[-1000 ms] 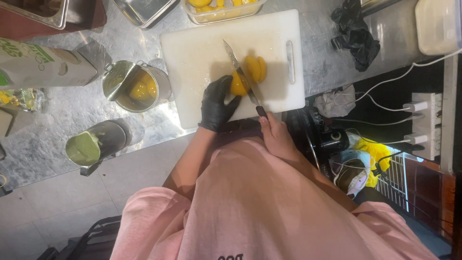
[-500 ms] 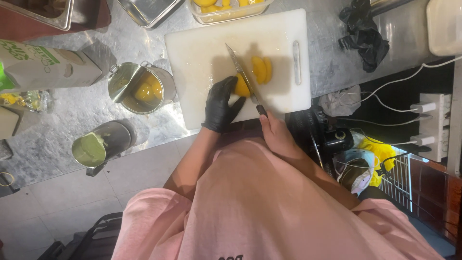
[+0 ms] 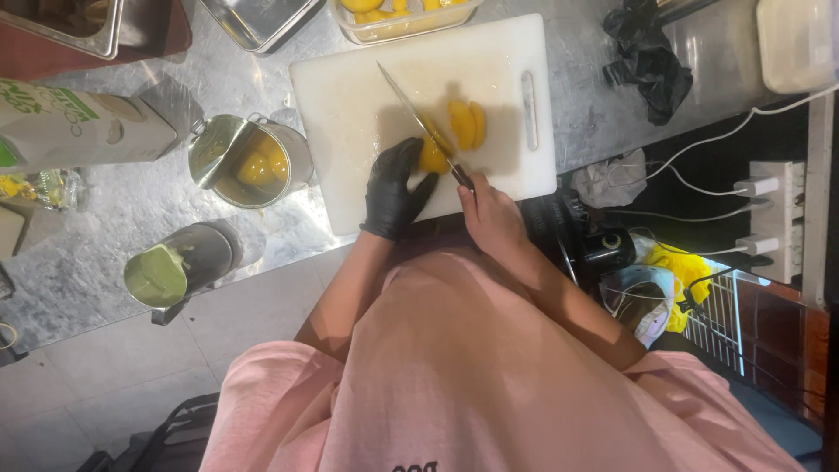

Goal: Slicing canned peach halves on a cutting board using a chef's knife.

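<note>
Steel table (image 3: 114, 236), scratched and wet-looking, seen from overhead. White cutting board (image 3: 350, 96) sits at the near edge, handle slot to its right side. Left hand (image 3: 395, 194), black glove, fingers curled down on a yellow fruit piece (image 3: 432, 157) near the board's near edge. Right hand (image 3: 491, 210), bare, closed round the knife (image 3: 419, 122) handle; blade runs diagonally across the board, right beside the held piece. Two cut slices (image 3: 466, 123) lie just right of the blade.

Left of board: open tin (image 3: 252, 162) with yellow fruit inside, lid bent up. Green carton (image 3: 83, 131) at the left edge. Cup (image 3: 170, 267) of green liquid near the near edge.

Floor is grey tile. Right of the table: power strips, white cables, clutter.

Far trays and container cut off by the frame. Knife handle hidden in the grip. Pink shirt blocks the lower view.
</note>
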